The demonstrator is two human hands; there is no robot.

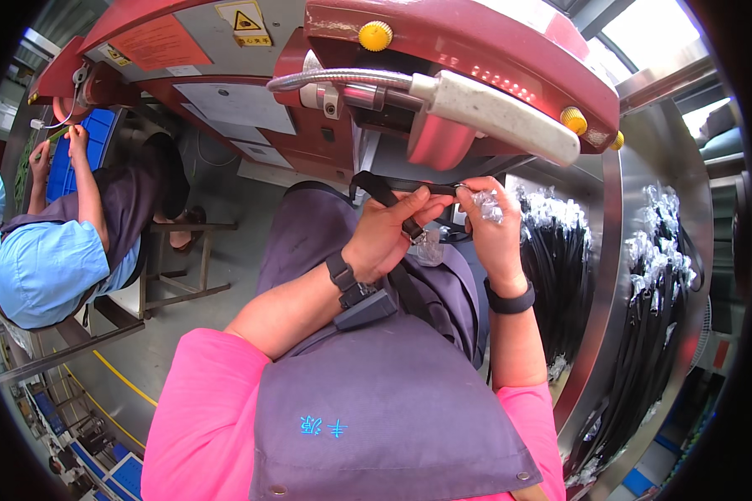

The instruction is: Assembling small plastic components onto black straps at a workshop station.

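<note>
Both my hands hold a narrow black strap (pixel 405 185) in front of the machine, above my lap. My left hand (pixel 384 235) is closed on it, thumb on top, and a length of the strap bends down across the fingers. Clear plastic wrap (pixel 429 249) hangs from a metal fitting below that hand. At the strap's right end, my right hand (pixel 495 230) pinches it between thumb and fingers. More crumpled clear plastic (pixel 488 205) shows at those fingers. The exact fitting under the right fingertips is hidden.
A red and grey machine (pixel 459 37) stands ahead, with a pinkish wheel (pixel 439 140) and a pale guard (pixel 505 117) close beyond my hands. On my right, many black straps (pixel 551 284) with plastic-wrapped ends hang by a metal panel (pixel 610 242). A seated co-worker (pixel 50 271) is at the left.
</note>
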